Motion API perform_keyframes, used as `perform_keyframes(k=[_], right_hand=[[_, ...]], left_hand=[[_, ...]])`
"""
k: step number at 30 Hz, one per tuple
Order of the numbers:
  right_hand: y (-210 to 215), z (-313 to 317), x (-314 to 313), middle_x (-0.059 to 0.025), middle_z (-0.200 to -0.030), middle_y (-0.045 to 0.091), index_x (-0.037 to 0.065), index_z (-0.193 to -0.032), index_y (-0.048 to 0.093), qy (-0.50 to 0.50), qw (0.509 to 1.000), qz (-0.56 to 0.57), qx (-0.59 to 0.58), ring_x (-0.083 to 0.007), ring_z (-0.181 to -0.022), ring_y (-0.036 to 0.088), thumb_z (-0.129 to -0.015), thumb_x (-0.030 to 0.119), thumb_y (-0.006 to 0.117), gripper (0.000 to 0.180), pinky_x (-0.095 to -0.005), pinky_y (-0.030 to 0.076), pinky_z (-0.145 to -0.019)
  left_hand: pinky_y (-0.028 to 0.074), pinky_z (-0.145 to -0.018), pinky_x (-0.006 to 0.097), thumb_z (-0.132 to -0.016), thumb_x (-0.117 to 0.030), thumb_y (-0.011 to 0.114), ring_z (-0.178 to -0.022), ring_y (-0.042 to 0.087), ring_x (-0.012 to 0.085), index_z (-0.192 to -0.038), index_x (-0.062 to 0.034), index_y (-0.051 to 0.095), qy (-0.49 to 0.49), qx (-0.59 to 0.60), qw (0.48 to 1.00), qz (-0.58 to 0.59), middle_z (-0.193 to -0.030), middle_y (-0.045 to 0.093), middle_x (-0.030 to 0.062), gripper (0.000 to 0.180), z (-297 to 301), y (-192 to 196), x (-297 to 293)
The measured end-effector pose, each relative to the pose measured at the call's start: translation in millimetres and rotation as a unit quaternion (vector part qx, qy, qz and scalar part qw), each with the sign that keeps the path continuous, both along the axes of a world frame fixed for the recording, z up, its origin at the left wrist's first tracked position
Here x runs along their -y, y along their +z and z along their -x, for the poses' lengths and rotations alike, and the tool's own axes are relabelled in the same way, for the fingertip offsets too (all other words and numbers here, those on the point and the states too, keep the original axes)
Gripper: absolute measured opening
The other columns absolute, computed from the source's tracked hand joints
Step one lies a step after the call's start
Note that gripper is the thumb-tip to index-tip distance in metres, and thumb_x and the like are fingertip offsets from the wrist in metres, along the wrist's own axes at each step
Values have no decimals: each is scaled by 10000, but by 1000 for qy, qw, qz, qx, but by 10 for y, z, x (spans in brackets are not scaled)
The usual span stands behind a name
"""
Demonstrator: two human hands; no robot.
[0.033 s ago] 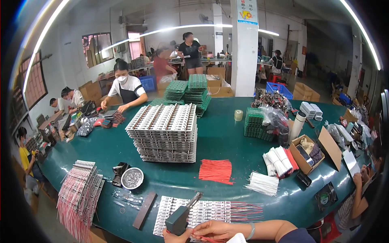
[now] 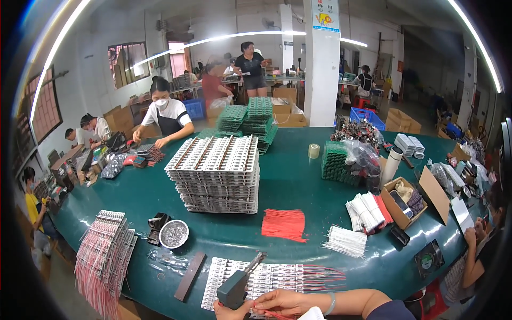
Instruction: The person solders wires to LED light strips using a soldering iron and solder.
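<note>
At the near edge, my left hand [image 2: 233, 310] is closed around the handle of a dark green soldering gun [image 2: 232, 289], whose metal tip points away and to the right. My right hand [image 2: 282, 302] comes in from the right with fingers pinched on thin red wires [image 2: 278, 315]. The fingertips of both hands nearly meet beside the gun. Beneath the gun and hands lies a white panel of small circuit boards [image 2: 216, 272], partly covered by them. Red and dark wires [image 2: 325, 273] stick out from its right side.
Around me on the green table are a dark bar [image 2: 190, 276], a metal bowl [image 2: 174, 234], red wires [image 2: 284, 224], white wires [image 2: 345, 241] and a tall stack of white panels [image 2: 216, 181]. Wired panels [image 2: 106, 250] hang over the left edge. A co-worker [image 2: 164, 114] sits across the table.
</note>
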State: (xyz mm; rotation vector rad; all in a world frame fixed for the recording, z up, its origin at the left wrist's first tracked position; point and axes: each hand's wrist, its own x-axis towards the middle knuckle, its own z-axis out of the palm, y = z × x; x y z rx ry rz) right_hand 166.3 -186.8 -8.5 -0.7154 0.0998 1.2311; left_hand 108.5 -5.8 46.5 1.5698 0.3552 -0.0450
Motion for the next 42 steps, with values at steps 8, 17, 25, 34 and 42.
perform_keyframes(k=[8, 17, 25, 34, 42], right_hand=[[247, -44, 10, -75, -985, 703, -31, -1154, 674, 25, 983, 84, 162, -86, -805, 628, -921, 92, 677, 263, -190, 521, -636], [442, -25, -39, -59, -941, 705, -20, -1120, 694, 27, 961, 98, 257, -68, -806, 594, -942, 86, 648, 213, -206, 489, -644], [382, -9, -87, -52, -939, 715, -14, -1100, 699, 15, 962, 106, 249, -72, -812, 619, -936, 87, 654, 198, -208, 502, -642], [302, -15, -114, -33, -971, 718, 20, -1092, 711, -9, 957, 147, 251, -70, -821, 638, -923, 130, 684, 204, -217, 521, -651], [222, -31, -113, -70, -984, 716, -3, -1113, 701, -8, 980, 89, 176, -101, -827, 662, -895, 84, 707, 235, -211, 553, -656]], left_hand=[[474, -586, 248, -854, -47, 717, -647, 596, 123, -1049, 35, 618, 15, 38, 992, 121, -811, 661, 70, 233, 21, -158, 2], [475, -604, 240, -855, -7, 676, -755, 611, 134, -1207, -17, 567, 47, 65, 962, 261, -992, 630, 56, 369, 17, -301, 15], [422, -524, 216, -840, -15, 698, -615, 561, 107, -1080, -23, 614, 67, 69, 956, 275, -838, 630, 27, 255, 27, -281, 38], [437, -547, 215, -778, 19, 737, -640, 566, 112, -1047, -14, 630, 39, 85, 968, 234, -871, 633, 25, 292, 47, -333, -54], [503, -793, 288, -709, 4, 809, -927, 611, 171, -1162, 28, 619, 61, 103, 977, 176, -1063, 637, 65, 492, 54, -101, -16]])
